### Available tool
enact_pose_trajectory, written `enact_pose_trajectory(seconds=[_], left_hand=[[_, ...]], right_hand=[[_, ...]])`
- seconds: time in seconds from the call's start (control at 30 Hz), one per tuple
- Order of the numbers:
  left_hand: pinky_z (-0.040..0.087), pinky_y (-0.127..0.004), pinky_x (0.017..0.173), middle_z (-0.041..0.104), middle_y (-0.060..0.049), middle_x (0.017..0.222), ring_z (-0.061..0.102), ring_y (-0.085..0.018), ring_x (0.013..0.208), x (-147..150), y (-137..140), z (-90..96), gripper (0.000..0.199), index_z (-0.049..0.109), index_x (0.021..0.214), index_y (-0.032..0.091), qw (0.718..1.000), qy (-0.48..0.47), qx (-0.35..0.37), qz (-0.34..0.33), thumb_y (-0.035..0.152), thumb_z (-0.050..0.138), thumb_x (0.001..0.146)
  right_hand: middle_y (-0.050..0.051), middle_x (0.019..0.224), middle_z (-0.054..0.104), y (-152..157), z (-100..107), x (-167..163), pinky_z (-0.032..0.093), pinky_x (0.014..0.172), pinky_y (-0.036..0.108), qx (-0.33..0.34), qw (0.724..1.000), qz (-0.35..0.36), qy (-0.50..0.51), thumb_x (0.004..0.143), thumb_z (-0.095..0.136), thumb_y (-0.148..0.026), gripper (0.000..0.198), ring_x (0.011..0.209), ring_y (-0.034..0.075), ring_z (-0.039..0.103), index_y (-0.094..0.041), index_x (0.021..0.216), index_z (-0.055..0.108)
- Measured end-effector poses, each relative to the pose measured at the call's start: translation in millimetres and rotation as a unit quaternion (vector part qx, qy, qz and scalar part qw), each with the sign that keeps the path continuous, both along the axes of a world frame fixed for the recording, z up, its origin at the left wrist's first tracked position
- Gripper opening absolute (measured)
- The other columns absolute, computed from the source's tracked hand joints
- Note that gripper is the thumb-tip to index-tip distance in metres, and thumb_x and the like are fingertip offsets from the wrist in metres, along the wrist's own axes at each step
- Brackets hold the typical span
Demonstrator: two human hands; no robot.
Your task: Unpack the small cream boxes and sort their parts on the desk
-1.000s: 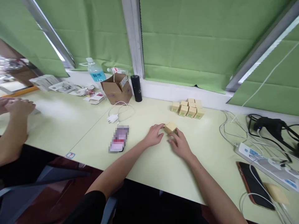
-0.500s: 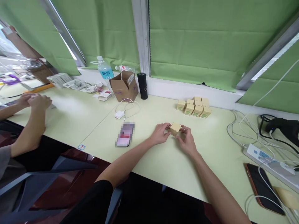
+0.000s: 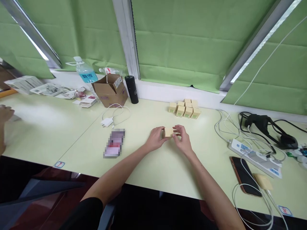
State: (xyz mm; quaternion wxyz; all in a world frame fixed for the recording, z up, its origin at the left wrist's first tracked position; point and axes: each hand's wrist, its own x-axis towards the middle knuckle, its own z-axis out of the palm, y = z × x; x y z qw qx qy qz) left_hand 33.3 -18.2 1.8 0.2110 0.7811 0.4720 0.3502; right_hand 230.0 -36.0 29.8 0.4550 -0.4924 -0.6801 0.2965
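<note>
Between my two hands is a small yellowish cardboard box (image 3: 168, 132), just over the table (image 3: 153, 174). The fingers and thumb of my left hand (image 3: 155, 139) close on its left side. My right hand (image 3: 182, 138) has its thumb and fingertips curled against the right side. A group of similar small boxes (image 3: 187, 110), several with green labels on the front, stands farther back on the table near the wall.
Left of my hands are a blurred-out phone (image 3: 114, 143), a white charger (image 3: 107, 122), a brown carton (image 3: 111, 92) and a black tumbler (image 3: 131, 89). At right lie a power strip (image 3: 254, 156), tangled cables and a dark phone (image 3: 246, 175). Another person's hand (image 3: 6, 113) shows at far left.
My view has swung right, so the scene sits farther left. The small box has turned a little between my hands, and both hands still hold it.
</note>
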Motion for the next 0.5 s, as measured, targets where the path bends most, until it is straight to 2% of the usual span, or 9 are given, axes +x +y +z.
enact_pose_trajectory(seconds=[0.1,0.2,0.33,0.5], left_hand=[[0.054,-0.046,0.1,0.059,-0.012,0.127,0.06,-0.028,0.119,-1.6,-1.9,0.7,0.042,0.049,0.126,0.022,0.999,-0.022,0.046,-0.01,0.02,0.066,0.088],[0.057,-0.044,0.097,0.053,-0.014,0.128,0.059,-0.027,0.119,-4.8,-4.6,0.9,0.048,0.048,0.128,0.021,0.995,-0.022,0.096,-0.019,0.01,0.061,0.082],[0.059,-0.045,0.093,0.052,-0.015,0.13,0.06,-0.028,0.117,-6.2,-7.2,-0.3,0.056,0.048,0.135,0.022,0.989,0.015,0.141,-0.04,0.008,0.056,0.082],[0.062,-0.045,0.09,0.054,-0.016,0.131,0.061,-0.029,0.117,-3.7,-8.5,-1.9,0.056,0.048,0.139,0.023,0.985,0.059,0.156,-0.045,0.012,0.056,0.084]], right_hand=[[0.013,0.123,0.071,-5.8,13.9,-9.0,0.062,0.087,0.047,-0.001,0.999,-0.003,-0.037,0.091,0.058,-0.031,0.044,0.096,0.024,0.072,-0.026,0.133,0.045],[0.014,0.126,0.069,-11.0,19.0,-17.7,0.063,0.084,0.046,0.004,0.997,-0.005,-0.07,0.09,0.057,-0.028,0.051,0.094,0.025,0.072,-0.025,0.139,0.043],[0.017,0.132,0.066,-15.2,14.3,-22.6,0.062,0.083,0.05,0.0,0.994,-0.016,-0.111,0.089,0.055,-0.027,0.059,0.095,0.029,0.073,-0.023,0.146,0.039],[0.018,0.133,0.066,-16.4,6.2,-16.8,0.063,0.083,0.049,0.003,0.997,-0.007,-0.075,0.09,0.055,-0.027,0.062,0.096,0.029,0.074,-0.024,0.148,0.036]])
